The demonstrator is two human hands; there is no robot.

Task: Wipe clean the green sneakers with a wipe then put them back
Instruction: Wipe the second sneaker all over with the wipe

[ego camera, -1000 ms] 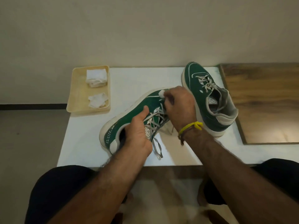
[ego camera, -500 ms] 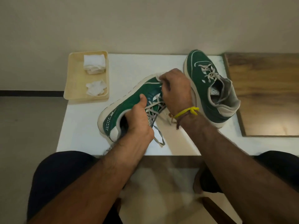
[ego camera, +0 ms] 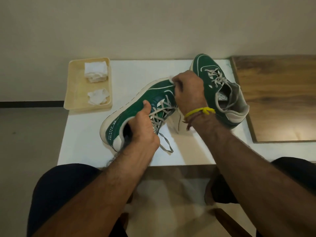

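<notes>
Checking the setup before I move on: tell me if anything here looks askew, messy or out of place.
Little stands out. In the tray, one wipe lies crumpled beside the folded stack. The sneaker held by the left hand has a loose lace end trailing onto the table. The right hand presses a wipe on its toe.

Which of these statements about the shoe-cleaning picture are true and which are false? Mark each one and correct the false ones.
1. The left hand grips the tilted green sneaker at its collar. True.
2. The right hand holds a brush. False: it pinches a white wipe at the sneaker's toe.
3. The second green sneaker stands on the white table. True.
4. The beige tray holds the second sneaker. False: it holds white wipes, one folded stack and one crumpled.
</notes>
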